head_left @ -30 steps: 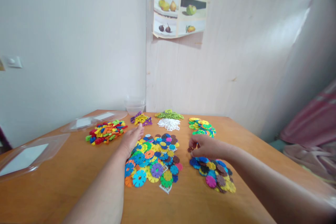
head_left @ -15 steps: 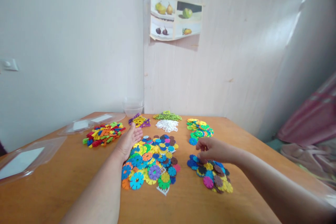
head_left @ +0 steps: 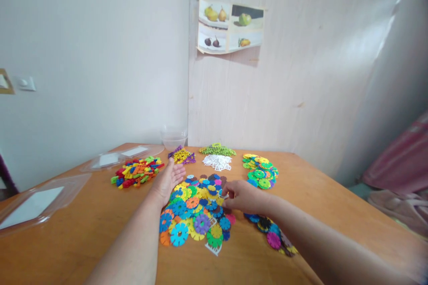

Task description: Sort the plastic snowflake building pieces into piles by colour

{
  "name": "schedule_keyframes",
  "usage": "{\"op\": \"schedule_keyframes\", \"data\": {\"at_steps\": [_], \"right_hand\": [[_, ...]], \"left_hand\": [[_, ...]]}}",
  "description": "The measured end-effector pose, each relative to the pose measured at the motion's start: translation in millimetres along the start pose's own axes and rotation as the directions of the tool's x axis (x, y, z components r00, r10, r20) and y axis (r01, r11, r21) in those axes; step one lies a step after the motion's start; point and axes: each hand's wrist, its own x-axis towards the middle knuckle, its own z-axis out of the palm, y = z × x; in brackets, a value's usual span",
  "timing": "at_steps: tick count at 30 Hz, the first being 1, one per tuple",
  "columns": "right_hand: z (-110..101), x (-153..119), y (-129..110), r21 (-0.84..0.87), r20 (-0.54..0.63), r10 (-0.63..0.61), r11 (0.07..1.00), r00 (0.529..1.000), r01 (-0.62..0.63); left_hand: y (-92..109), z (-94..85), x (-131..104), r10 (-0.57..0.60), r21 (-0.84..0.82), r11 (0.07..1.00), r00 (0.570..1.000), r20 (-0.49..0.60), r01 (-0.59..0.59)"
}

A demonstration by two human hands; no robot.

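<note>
A mixed heap of notched plastic discs (head_left: 202,223) lies in the middle of the table in many colours. My left hand (head_left: 169,181) rests along the heap's left side, fingers stretched out and thumb up, holding nothing. At the heap's right edge, my right hand (head_left: 244,197) has its fingers curled in a pinch. A bit of white shows by those fingertips, but what they grip is hidden. Under the right forearm sits a smaller pile of brown, blue, black and yellow discs (head_left: 273,240), partly covered. A white fence-shaped piece (head_left: 213,249) sticks out at the heap's front.
Farther back are green and yellow discs (head_left: 264,173), white pieces (head_left: 217,161), green pieces (head_left: 218,150), purple and yellow pieces (head_left: 182,156) and colourful blocks (head_left: 137,172). A clear plastic bowl (head_left: 174,139) stands by the wall. Clear lids (head_left: 43,200) lie at left.
My right hand has moved left from the smaller disc pile to the right edge of the middle heap. My left hand stays beside the heap. The view has shifted slightly.
</note>
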Motion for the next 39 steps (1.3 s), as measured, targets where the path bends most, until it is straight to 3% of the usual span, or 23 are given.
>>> {"op": "schedule_keyframes", "data": {"at_steps": [9,18,22,28,34,39], "right_hand": [[6,17,-4,0.053,0.107,0.01,0.998,0.994,-0.016],[0,14,-6,0.009,0.082,0.004,1.0,0.997,-0.005],[-18,2,-2,-0.013,0.012,-0.019,1.0,1.0,0.019],[-49,-34,16,-0.01,0.015,0.083,0.996,0.996,-0.083],[-55,-67,42,-0.031,0.046,0.121,0.992,0.992,-0.12],[-54,-83,55,-0.024,-0.022,0.149,0.989,0.989,-0.149]], "left_hand": [[-1,0.9,0,0.004,0.001,1.0,1.0,-0.004,-0.004],[2,4.2,-2,-0.002,-0.002,1.0,0.999,-0.035,0.002],[0,1.8,3,0.005,-0.003,1.0,1.0,-0.03,-0.005],[-2,1.2,7,0.002,0.012,1.0,1.0,-0.028,-0.002],[-1,1.9,4,0.019,0.017,1.0,0.999,-0.026,-0.018],[-1,2.1,0,0.038,0.034,0.999,0.999,-0.037,-0.037]]}}
